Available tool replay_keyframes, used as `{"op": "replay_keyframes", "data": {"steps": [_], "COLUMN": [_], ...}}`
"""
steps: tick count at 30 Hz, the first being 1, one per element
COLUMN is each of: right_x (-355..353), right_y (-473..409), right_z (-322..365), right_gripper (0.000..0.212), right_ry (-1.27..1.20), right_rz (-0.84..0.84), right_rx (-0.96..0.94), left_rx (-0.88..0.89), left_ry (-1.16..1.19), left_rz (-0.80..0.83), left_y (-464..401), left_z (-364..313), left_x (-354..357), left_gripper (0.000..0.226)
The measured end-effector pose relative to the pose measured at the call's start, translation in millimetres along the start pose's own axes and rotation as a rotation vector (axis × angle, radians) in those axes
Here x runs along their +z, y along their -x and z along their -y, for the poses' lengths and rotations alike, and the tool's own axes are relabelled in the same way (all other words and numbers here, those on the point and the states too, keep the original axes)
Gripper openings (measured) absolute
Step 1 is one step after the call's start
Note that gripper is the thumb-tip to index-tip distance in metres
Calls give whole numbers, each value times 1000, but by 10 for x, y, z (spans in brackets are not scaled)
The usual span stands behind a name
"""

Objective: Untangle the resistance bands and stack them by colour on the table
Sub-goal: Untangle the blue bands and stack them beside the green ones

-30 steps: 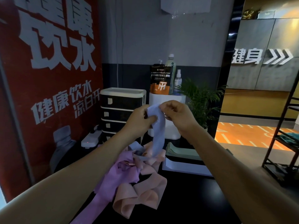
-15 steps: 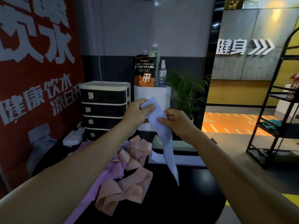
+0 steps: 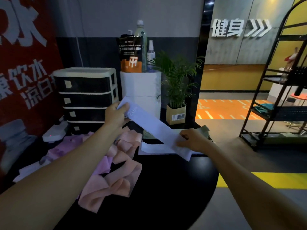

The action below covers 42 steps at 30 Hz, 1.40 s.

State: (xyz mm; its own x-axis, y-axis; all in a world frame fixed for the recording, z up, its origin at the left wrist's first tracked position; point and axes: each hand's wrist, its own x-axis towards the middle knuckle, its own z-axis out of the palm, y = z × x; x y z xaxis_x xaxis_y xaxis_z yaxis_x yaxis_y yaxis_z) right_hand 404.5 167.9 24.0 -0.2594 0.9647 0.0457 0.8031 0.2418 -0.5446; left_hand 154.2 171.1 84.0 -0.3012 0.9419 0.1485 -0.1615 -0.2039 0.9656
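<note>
While the left hand (image 3: 116, 114) pinches one end of the pale blue band (image 3: 154, 127) and the right hand (image 3: 193, 140) grips the other, it stretches flat above the black counter (image 3: 166, 188), beside tangled pink bands (image 3: 113, 183) and purple bands (image 3: 66, 150).

Tangled bands (image 3: 114, 165) lie left on the table (image 3: 174, 193), drawer unit (image 3: 86, 95) behind.

1. Your left hand (image 3: 116, 114) pinches the pale blue band (image 3: 154, 127) at its upper end.
2. Your right hand (image 3: 193, 140) grips its lower end.
3. Pink bands (image 3: 113, 181) and purple bands (image 3: 66, 150) lie crumpled on the black table (image 3: 174, 188).
</note>
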Motion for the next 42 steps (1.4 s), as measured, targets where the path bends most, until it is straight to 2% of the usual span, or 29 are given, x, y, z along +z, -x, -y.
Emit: {"op": "replay_keyframes", "data": {"steps": [2, 6, 9, 11, 13, 16, 18, 20, 25, 27, 29, 32, 38, 42], "right_x": [6, 21, 38, 49, 26, -51, -97, -119, -95, -58, -18, 37, 111, 127], "right_y": [31, 106, 136, 146, 141, 126, 115, 96, 27, 4, -12, -33, -41, 25], "right_z": [-217, -540, -704, -794, -859, -914, -977, -1051, -1211, -1250, -1278, -1312, -1333, -1132], "right_gripper": [41, 38, 29, 21, 17, 8, 5, 9, 14, 14, 13, 4, 5, 22], "right_ry": [-3, -142, -456, -694, -777, -665, -614, -556, -403, -319, -278, -256, -150, 51], "right_rz": [-1, -70, -202, -295, -407, -539, -603, -645, -620, -604, -592, -579, -570, -615], "right_rx": [53, 217, 377, 448, 469, 444, 437, 439, 426, 428, 432, 428, 447, 419], "left_rx": [-46, -89, -150, -156, -145, -136, -107, -70, 15, -2, -6, -22, -22, -24], "left_ry": [53, -56, -76, -170, -265, -425, -569, -707, -968, -1035, -1050, -982, -982, -965], "left_rz": [-56, -103, -112, -102, -69, 20, 70, 136, 144, 151, 160, 124, 115, 123], "left_y": [-26, -60, -57, -61, -51, -32, -39, -10, 14, 0, -6, -8, -47, -57], "left_z": [111, 366, 547, 680, 790, 944, 1053, 1111, 1200, 1225, 1238, 1273, 1336, 1346], "left_x": [-28, -70, -65, -58, -56, -71, -74, -50, -6, -13, -25, -48, -79, -86], "left_gripper": [9, 24, 10, 21, 26, 24, 13, 13, 33, 26, 8, 21, 20, 20]}}
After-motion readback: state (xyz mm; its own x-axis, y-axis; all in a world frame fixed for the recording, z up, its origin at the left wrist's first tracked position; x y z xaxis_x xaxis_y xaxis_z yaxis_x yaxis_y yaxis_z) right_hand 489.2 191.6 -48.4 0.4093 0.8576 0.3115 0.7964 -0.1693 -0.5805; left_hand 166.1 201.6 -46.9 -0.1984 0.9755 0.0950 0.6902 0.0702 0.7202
